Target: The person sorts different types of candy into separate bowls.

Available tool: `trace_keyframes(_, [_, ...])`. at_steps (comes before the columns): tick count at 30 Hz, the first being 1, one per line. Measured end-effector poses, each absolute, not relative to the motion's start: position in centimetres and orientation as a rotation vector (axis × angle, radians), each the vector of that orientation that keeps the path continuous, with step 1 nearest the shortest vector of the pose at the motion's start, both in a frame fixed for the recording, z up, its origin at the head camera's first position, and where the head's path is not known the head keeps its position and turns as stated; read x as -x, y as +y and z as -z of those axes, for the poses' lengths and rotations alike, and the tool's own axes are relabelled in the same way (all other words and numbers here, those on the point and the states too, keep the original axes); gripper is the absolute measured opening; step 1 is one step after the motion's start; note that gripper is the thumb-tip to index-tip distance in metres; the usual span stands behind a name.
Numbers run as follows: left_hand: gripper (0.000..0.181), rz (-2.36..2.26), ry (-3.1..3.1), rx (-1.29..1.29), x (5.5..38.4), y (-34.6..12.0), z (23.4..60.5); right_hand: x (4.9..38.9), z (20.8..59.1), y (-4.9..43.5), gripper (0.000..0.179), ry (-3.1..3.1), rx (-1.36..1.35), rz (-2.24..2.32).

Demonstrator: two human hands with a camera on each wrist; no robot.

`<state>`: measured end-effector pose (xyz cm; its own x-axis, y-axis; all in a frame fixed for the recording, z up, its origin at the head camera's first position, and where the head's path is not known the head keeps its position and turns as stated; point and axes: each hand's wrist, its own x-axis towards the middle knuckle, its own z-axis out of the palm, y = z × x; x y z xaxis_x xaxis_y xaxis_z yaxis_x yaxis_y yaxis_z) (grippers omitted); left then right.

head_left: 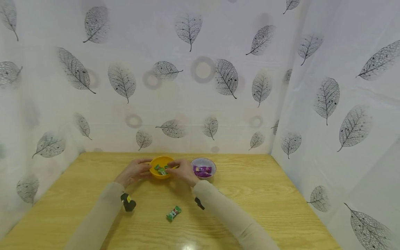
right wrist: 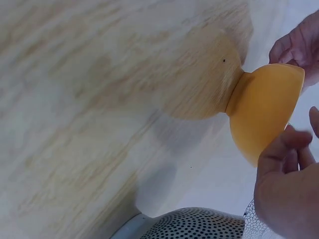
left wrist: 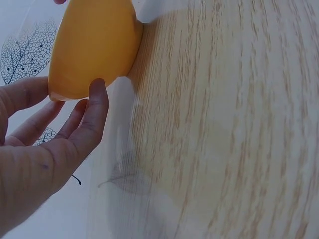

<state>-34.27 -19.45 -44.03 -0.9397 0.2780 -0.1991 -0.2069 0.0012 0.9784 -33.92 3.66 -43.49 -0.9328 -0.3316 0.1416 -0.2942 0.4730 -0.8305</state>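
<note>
A yellow bowl (head_left: 161, 176) stands on the table with green-wrapped candy (head_left: 160, 170) inside. My left hand (head_left: 134, 172) holds its left side, fingers and thumb against rim and outer wall in the left wrist view. From the right, my right hand (head_left: 185, 171) reaches over the rim, its fingertips pinching a green-wrapped candy (head_left: 166, 167) that they partly cover. In the right wrist view the right hand's curled fingers (right wrist: 281, 149) are beside the bowl's rim. Another green-wrapped candy (head_left: 173, 213) lies on the table between the forearms.
Just right of the right hand stands a white bowl with a dark rim (head_left: 203, 161), holding purple-wrapped candies (head_left: 202, 171). A dotted outer wall (right wrist: 194, 224) shows close to the right wrist camera. Leaf-patterned curtains (head_left: 193, 104) border the wooden table (head_left: 250, 201).
</note>
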Motion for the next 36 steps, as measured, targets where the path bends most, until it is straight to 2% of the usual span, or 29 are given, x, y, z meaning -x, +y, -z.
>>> trace_keyframes(18, [0.049, -1.996, 1.986, -0.058, 34.7, -19.6, 44.5, 32.8, 43.7, 5.0, 0.027, 2.366, 0.661, 1.638])
trace_keyframes(36, [0.049, -1.982, 2.021, -0.060, 34.7, -19.4, 44.6, 30.4, 43.8, 7.0, 0.026, 2.330, 0.799, 1.495])
